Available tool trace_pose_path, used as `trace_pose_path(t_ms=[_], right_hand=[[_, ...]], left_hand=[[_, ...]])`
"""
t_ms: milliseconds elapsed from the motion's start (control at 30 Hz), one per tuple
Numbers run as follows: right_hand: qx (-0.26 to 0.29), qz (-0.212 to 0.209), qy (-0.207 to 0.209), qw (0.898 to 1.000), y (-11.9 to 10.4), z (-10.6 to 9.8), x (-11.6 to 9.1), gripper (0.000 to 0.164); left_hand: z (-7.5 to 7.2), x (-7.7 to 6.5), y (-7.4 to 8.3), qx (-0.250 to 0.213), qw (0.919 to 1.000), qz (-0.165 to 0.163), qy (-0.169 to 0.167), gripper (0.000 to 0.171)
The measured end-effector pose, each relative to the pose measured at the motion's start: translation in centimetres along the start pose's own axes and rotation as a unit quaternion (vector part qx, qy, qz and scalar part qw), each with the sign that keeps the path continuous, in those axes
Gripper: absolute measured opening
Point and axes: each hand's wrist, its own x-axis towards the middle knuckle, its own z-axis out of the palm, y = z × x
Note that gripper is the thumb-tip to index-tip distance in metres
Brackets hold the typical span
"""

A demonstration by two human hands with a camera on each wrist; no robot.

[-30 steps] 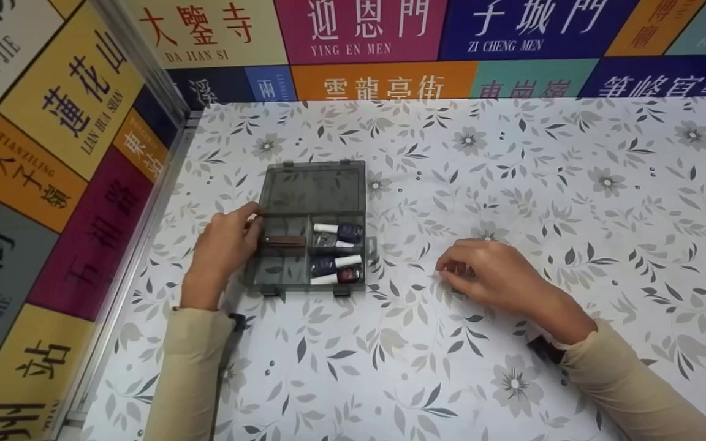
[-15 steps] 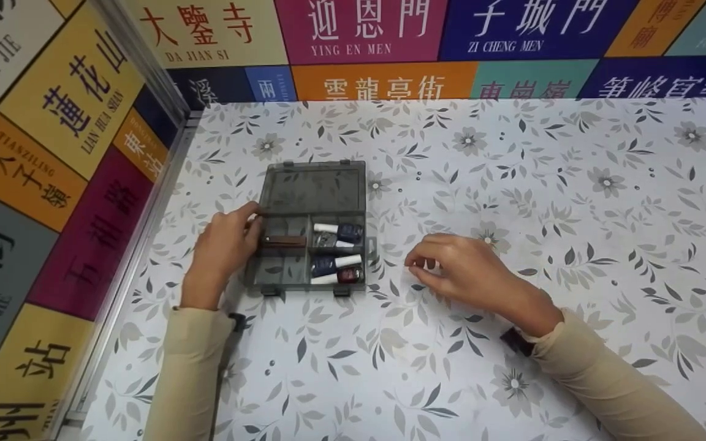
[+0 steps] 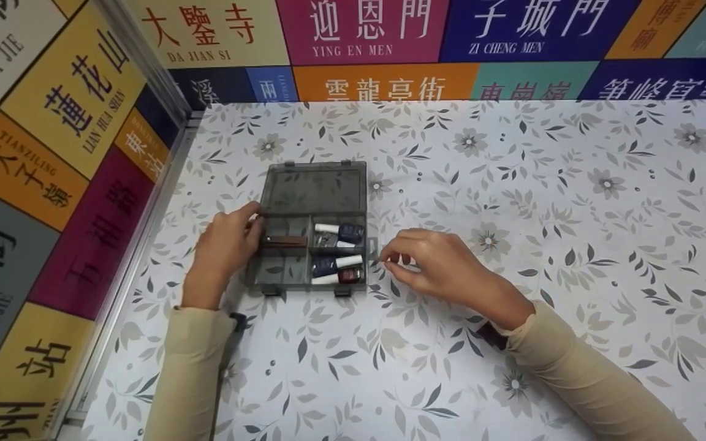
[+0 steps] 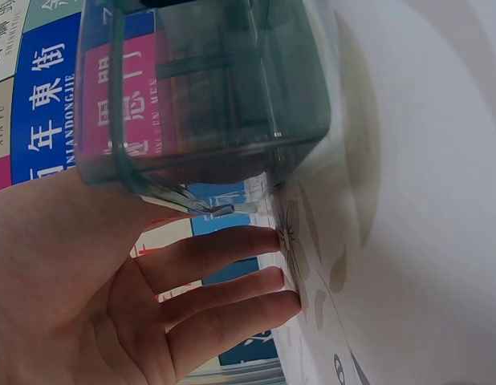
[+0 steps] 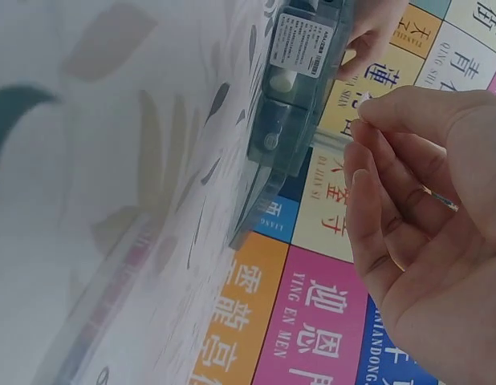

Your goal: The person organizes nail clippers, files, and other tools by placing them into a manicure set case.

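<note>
The patterned worktop (image 3: pixel 573 245) spreads beneath all the fingers. The open box (image 3: pixel 310 214) lies between the two hands. The left hand (image 3: pixel 223 254) touches its left edge, fingers mostly straight and loose; the right hand (image 3: pixel 436 263) is just beside its right edge, fingers curled. Bottles (image 3: pixel 322 266) lie inside, nearer the right fingers, which pinch a tiny pale thing (image 5: pixel 366 97), too small to name.

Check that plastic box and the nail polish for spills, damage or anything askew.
Nothing stands out. The four nail polish bottles lie on their sides, white caps on, in the right-hand compartments of the divided box. Its lid is open, folded back. I see no spill or crack.
</note>
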Motion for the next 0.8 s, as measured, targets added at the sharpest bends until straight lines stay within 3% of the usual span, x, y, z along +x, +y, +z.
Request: trace_pose_path(t_ms=[500,800], right_hand=[[0.038,-0.010,0.002,0.999,-1.5,1.2,2.5,0.006],[0.055,-0.010,-0.006,0.998,-3.1,2.9,4.3,0.006]], left_hand=[[0.1,0.0,0.2,-0.002,1.0000,-0.001,-0.004,0.021],[0.0,0.1,0.0,-0.003,1.0000,0.007,-0.001,0.020]])
